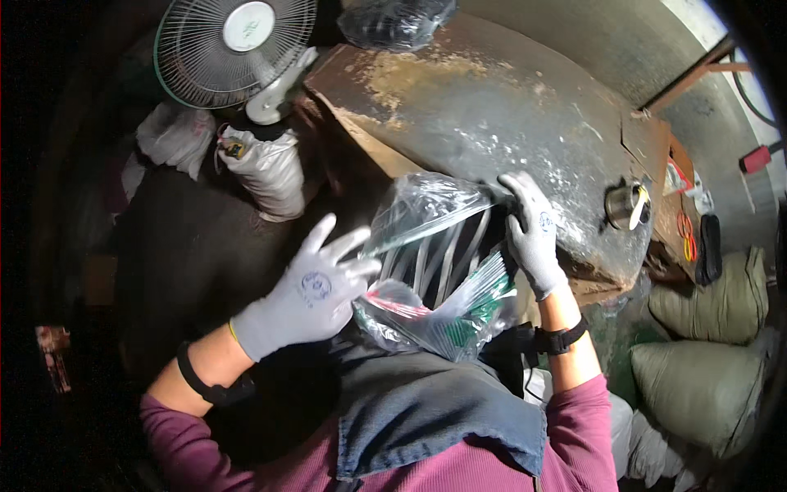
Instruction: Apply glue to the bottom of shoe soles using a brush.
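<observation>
A clear plastic bag with green and red print is spread between my hands above my lap. Pale, slightly curved bars show in the dark gap at its middle; I cannot tell what they belong to. My left hand, in a light grey glove, is at the bag's left edge. Its outer fingers are stretched, while the fingers nearest the bag close on the plastic; the thumb is mostly hidden. On the right edge, my right hand, gloved alike, has its fingers bent over the gathered plastic.
A worn, dark metal-topped table stands ahead, bearing a metal cup and a dark plastic bundle. Orange-handled scissors lie right. A fan and white sacks stand left; stuffed green sacks are at right.
</observation>
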Motion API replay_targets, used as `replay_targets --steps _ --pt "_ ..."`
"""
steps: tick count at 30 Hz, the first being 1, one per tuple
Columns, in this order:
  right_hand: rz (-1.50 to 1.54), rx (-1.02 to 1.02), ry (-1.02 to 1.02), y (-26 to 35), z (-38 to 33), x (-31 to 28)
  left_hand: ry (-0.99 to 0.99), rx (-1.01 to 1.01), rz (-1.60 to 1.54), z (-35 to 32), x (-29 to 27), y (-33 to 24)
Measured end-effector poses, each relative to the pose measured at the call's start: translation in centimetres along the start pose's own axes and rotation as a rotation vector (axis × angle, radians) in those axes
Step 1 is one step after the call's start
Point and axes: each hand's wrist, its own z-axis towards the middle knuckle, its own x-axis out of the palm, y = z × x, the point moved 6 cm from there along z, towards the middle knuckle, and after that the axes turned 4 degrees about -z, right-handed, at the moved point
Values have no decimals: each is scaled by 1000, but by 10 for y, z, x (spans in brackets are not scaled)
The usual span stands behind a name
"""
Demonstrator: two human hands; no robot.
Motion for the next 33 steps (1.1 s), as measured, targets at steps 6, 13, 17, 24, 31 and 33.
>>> replay_targets --steps 6,13,17,24,31,33 --pt "-224 105 696 25 26 26 -251 -60 61 39 -33 17" --pt "-338 201 557 -26 57 30 -76 -263 -94 205 64 22" --pt "-337 133 537 -44 56 30 -187 -340 -319 233 85 50" --pt "-215 160 718 -61 17 14 -268 -505 79 167 52 111" --pt "648 487 43 -80 -38 13 -366 -541 -1586 121 112 149" --pt "1336 906 -210 -86 -52 28 -525 -644 -1846 114 84 135"
